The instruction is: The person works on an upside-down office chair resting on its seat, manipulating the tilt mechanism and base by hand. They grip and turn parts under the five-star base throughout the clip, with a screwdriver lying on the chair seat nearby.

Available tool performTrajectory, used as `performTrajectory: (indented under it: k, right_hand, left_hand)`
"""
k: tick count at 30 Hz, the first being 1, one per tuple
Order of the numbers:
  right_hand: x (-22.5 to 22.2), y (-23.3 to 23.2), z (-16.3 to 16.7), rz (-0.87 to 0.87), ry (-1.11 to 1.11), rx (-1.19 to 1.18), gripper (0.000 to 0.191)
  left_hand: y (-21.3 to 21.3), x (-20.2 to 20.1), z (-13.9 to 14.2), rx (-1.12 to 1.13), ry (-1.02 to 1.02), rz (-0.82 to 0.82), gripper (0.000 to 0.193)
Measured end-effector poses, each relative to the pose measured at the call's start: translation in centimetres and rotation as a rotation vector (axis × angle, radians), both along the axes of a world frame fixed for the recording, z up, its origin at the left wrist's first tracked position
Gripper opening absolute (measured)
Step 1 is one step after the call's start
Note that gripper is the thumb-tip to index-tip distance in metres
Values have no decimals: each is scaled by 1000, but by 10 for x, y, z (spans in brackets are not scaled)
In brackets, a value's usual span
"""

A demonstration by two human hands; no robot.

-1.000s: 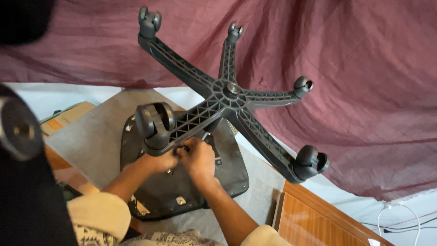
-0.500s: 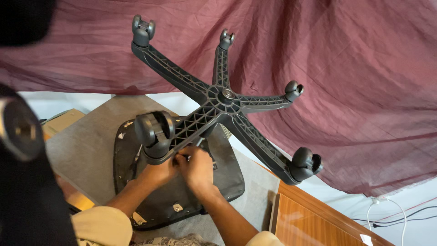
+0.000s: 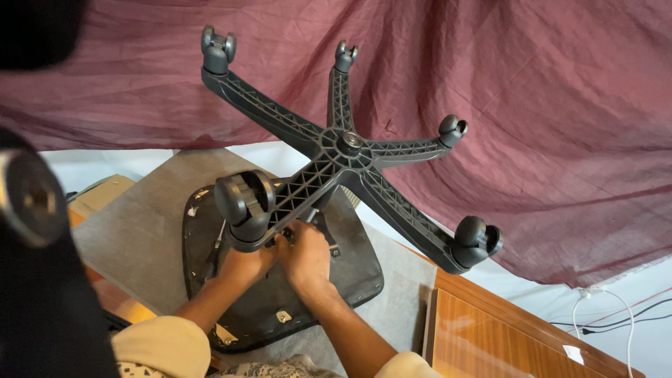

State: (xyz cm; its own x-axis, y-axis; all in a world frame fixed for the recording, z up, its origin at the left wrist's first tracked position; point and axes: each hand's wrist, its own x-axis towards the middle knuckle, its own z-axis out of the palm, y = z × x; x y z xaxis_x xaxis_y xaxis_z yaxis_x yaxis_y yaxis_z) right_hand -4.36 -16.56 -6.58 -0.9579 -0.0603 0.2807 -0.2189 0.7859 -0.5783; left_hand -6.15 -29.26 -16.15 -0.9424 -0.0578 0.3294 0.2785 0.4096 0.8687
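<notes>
Maroon cloth (image 3: 546,140) hangs across the whole background, with a grey mat (image 3: 133,231) spread on the surface below and a wooden cabinet top (image 3: 504,336) at the lower right. Only the head view to go on.

An office chair lies upside down on that mat: the black seat pan underside (image 3: 350,280) faces up, and the five-star base (image 3: 343,150) sticks up toward the camera. Both hands are tucked in under the nearest leg, right where the mechanism meets the seat. The left hand (image 3: 241,264) is curled, fingers bent around something small; can't tell what, since the caster (image 3: 245,199) blocks it. The right hand (image 3: 304,253) is also curled, fingertips pinched in at the same spot, thumb side hidden.

If it were me, I'd keep the base steady so it doesn't swing, work by feel since the leg hides the spot, and keep whatever's being turned square to the plate.

Count: five legs, five casters (one close, one at lower right, three further back), one seat, two hands. A white cable (image 3: 616,308) trails at far right.
</notes>
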Motion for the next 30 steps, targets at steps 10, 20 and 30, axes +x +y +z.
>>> performTrajectory:
  k: [10, 20, 30]
  right_hand:
    - [1, -6, 20, -129, -130, 146, 23]
    - [-5, 0, 10, 25, -40, 61, 21]
    - [-8, 8, 12, -82, -134, 96, 29]
  left_hand:
    - [9, 10, 7, 57, 49, 52, 16]
    - [1, 0, -9, -3, 48, 39, 16]
    - [21, 8, 4, 49, 65, 157, 26]
